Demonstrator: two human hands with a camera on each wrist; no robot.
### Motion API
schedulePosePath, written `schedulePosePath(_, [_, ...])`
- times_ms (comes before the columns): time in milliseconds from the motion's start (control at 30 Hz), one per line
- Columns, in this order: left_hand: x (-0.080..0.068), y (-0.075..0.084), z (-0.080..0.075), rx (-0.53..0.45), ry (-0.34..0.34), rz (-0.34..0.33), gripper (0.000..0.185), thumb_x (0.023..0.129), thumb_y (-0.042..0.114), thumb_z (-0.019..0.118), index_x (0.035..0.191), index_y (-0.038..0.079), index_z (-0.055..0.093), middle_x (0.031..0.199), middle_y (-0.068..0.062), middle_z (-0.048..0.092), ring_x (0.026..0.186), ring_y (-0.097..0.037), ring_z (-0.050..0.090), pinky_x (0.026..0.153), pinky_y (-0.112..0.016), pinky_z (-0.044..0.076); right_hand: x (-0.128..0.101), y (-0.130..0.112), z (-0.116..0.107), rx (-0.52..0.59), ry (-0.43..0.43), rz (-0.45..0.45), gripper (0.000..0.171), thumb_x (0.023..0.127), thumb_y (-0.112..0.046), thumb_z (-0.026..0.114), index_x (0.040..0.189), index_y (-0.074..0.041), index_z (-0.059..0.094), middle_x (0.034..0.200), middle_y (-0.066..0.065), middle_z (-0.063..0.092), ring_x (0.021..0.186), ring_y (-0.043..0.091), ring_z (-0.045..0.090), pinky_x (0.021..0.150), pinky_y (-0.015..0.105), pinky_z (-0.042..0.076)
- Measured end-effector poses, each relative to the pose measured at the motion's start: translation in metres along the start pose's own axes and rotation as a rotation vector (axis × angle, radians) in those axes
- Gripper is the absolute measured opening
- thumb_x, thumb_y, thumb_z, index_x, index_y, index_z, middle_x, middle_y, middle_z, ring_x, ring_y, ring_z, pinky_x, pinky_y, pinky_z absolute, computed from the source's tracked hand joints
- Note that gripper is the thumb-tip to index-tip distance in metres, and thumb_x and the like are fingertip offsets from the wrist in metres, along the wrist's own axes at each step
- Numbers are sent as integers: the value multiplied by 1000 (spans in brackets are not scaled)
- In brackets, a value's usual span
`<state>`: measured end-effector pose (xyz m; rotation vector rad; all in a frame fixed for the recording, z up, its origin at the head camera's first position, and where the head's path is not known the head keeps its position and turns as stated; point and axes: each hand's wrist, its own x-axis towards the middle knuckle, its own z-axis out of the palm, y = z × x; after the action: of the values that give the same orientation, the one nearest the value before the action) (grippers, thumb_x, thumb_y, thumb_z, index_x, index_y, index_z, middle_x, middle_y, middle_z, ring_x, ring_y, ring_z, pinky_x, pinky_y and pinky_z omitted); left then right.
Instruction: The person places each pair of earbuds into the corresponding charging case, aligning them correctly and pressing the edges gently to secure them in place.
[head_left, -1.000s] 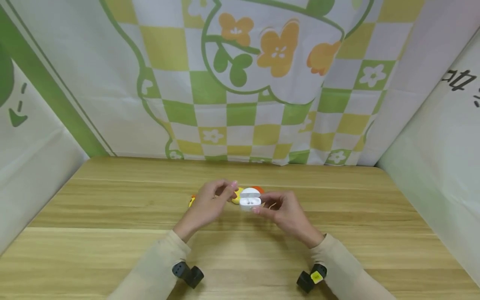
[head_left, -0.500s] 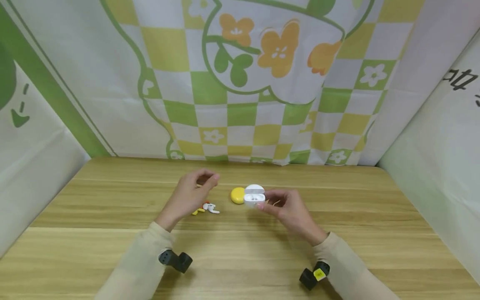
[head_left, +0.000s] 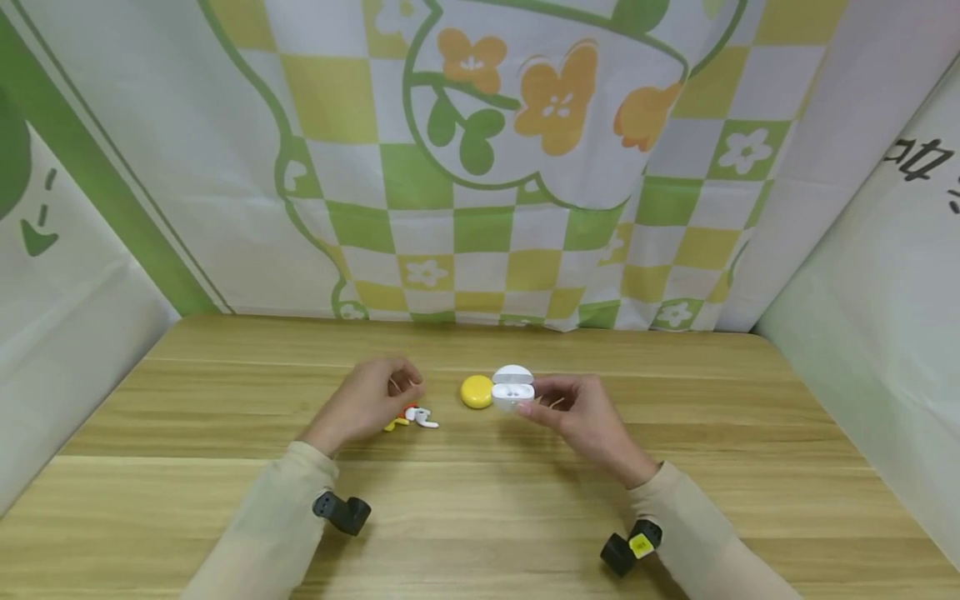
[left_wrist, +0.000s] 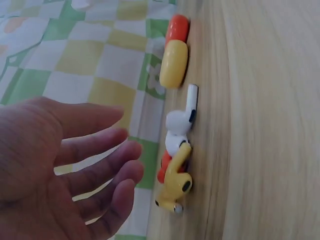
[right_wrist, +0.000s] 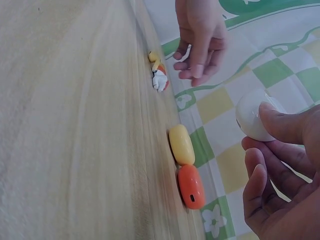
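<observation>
My right hand [head_left: 534, 400] pinches a white earbud case [head_left: 513, 387] with its lid up, just above the wooden table [head_left: 480, 500]; the right wrist view shows the case [right_wrist: 254, 116] between thumb and fingers. My left hand [head_left: 405, 392] hovers with loosely curled fingers over a small heap of earbuds [head_left: 416, 416] and holds nothing. In the left wrist view its fingers [left_wrist: 117, 155] are relaxed beside a white earbud [left_wrist: 182, 119], a yellow earbud [left_wrist: 176, 184] and an orange earbud [left_wrist: 163, 169]. A shut yellow case [head_left: 476, 392] lies left of the white case.
An orange case [right_wrist: 191, 186] lies next to the yellow case [right_wrist: 181, 145], hidden behind the white case in the head view. A checked cloth backdrop [head_left: 480, 167] closes the table's far edge, with white panels at both sides. Bare wood stretches in front of the hands.
My left hand has drawn away leftward from the white case and lowered over the earbuds, which now show on the table. The right hand has shifted the case slightly right.
</observation>
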<state>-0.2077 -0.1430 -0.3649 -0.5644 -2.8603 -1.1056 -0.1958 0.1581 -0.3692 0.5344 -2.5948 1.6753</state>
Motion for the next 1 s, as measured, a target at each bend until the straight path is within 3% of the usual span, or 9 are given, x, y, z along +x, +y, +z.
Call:
schedulePosePath(267, [0, -10, 4, 58, -87, 38, 9, 88, 9, 79, 93, 8, 71, 79, 3, 62, 72, -12, 56, 67, -31, 48, 0, 0, -2, -2, -1, -3, 24, 85, -9, 83, 105, 3, 77, 87, 8, 73, 74, 16, 62, 63, 23, 51])
schedulePosePath(500, [-1, -8, 7, 52, -114, 58, 15, 83, 6, 84, 93, 9, 73, 79, 2, 62, 72, -11, 56, 68, -31, 49, 0, 1, -2, -8, -3, -5, 23, 85, -10, 83, 105, 2, 77, 87, 8, 73, 73, 17, 62, 63, 23, 52])
schedulePosePath(1000, [-1, -6, 12, 95, -125, 24, 14, 82, 7, 85, 90, 12, 74, 77, 1, 59, 73, -14, 53, 68, -33, 46, 0, 0, -2, -19, -2, -7, 23, 86, -11, 83, 104, 1, 77, 88, 7, 73, 74, 18, 62, 63, 24, 52])
